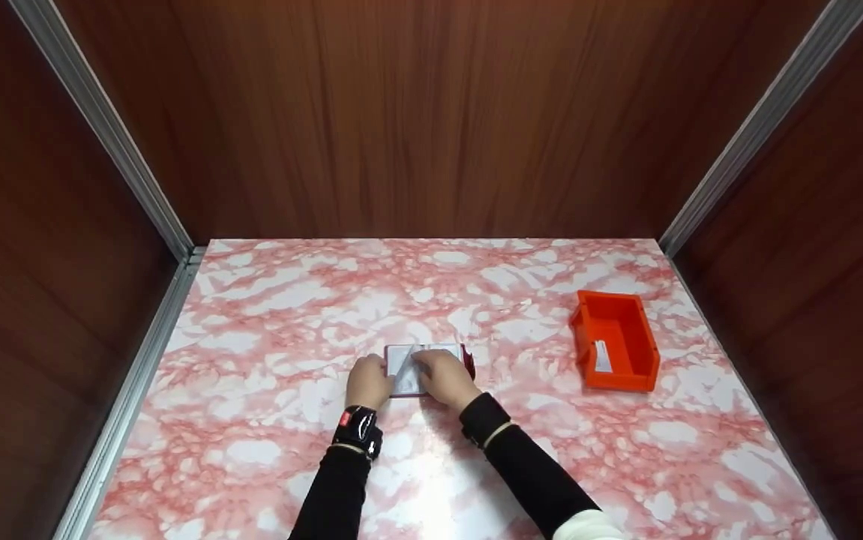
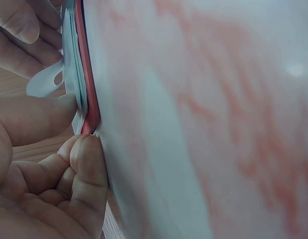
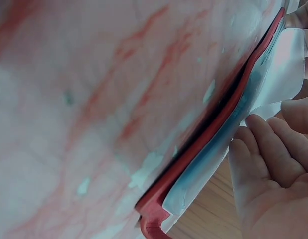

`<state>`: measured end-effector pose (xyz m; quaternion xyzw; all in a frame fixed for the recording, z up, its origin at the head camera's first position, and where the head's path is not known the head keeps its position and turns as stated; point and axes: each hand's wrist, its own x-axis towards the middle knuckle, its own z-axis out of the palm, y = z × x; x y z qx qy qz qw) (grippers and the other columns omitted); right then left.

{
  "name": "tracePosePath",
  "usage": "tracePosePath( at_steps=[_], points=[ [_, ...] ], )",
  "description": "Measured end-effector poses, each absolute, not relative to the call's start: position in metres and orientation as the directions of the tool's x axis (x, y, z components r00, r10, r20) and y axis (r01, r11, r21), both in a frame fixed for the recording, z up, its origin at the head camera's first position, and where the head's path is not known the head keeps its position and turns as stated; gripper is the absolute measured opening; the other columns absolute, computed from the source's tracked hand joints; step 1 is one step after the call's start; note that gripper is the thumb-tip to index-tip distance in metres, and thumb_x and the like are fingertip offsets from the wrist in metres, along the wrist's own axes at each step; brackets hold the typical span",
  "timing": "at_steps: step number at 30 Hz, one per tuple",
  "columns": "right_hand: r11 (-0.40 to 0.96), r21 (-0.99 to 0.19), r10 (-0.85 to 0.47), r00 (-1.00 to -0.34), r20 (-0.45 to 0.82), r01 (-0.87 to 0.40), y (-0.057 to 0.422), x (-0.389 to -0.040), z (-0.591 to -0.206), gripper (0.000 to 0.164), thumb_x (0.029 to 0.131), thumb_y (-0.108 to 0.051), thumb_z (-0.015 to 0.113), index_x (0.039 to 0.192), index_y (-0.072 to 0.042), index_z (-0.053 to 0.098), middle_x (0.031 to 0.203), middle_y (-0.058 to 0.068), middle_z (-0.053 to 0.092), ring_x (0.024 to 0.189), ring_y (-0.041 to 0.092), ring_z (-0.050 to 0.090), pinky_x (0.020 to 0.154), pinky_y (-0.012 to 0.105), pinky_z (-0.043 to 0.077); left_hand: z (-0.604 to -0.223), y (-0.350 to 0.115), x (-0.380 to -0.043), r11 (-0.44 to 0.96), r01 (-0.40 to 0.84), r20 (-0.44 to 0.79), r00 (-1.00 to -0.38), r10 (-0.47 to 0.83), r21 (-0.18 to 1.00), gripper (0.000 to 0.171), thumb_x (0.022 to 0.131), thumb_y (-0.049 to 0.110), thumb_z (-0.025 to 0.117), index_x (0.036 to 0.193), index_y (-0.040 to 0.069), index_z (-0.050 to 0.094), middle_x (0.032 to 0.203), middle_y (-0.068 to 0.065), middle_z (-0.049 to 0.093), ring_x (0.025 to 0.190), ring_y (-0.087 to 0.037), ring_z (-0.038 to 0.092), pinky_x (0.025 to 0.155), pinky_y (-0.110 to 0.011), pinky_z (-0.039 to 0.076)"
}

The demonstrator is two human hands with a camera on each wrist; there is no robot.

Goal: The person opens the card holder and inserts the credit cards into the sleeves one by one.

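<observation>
A small card holder (image 1: 406, 385) with a red cover (image 3: 212, 128) and clear plastic sleeves lies open on the patterned table. My left hand (image 1: 369, 382) grips its left edge, thumb over the stacked sleeves and fingers at the corner of the cover in the left wrist view. Over the right half, my right hand (image 1: 446, 377) pinches a clear sleeve page (image 3: 282, 64), which stands lifted and bent between the halves. A red strap (image 3: 155, 222) sticks out at the holder's right side. Part of the right half is hidden under my right hand.
An orange open-front bin (image 1: 621, 382) stands to the right on the table (image 1: 289, 322), with a white slip (image 1: 602, 356) showing inside it. Brown wood-grain panels (image 1: 431, 120) and metal rails (image 1: 112, 120) enclose the back and sides.
</observation>
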<state>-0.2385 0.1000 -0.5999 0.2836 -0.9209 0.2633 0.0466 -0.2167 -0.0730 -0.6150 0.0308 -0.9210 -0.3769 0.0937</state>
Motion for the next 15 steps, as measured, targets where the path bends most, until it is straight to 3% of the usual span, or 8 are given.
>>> tracePosePath(
  at_steps=[15],
  points=[
    [0.692, -0.481, -0.492, -0.839, 0.233, -0.539, 0.1004, -0.2383, -0.6003, 0.029, 0.088, 0.0, 0.067, 0.116, 0.001, 0.069, 0.113, 0.017, 0.069, 0.108, 0.033, 0.063, 0.097, 0.042, 0.047, -0.6113, -0.075, -0.2202, 0.732, 0.033, 0.157, -0.982, -0.101, 0.681, 0.007, 0.077, 0.0, 0.068, 0.083, -0.003, 0.066, 0.079, -0.016, 0.065, 0.077, -0.037, 0.064, 0.074, -0.049, 0.051]
  ],
)
